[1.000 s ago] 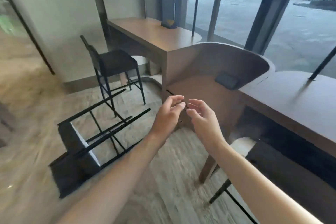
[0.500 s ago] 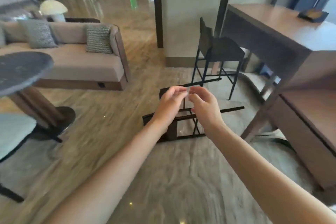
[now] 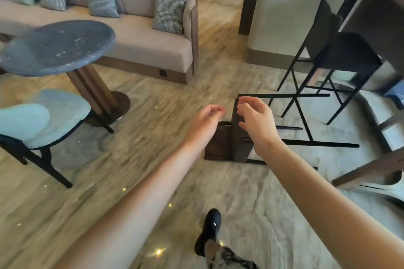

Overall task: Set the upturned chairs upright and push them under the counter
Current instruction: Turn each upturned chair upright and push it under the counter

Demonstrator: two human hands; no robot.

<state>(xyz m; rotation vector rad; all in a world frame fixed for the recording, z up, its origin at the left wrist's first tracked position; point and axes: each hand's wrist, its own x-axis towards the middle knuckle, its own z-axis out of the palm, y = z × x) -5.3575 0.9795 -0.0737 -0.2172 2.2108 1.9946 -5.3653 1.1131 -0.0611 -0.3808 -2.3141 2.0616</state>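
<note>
Lying on its side at frame centre, the tipped bar stool (image 3: 237, 137) is pointing its legs right; both hands, left hand (image 3: 206, 124) and right hand (image 3: 254, 122), are hovering over it, fingers loosely curled, gripping nothing; bare marble floor (image 3: 153, 137) is stretching leftward.

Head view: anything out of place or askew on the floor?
Yes. One tall black chair lies tipped on its side on the floor, legs pointing right toward the counter. A matching chair stands upright by the counter. Both hands, left hand and right hand, hover empty above the fallen one.
</note>
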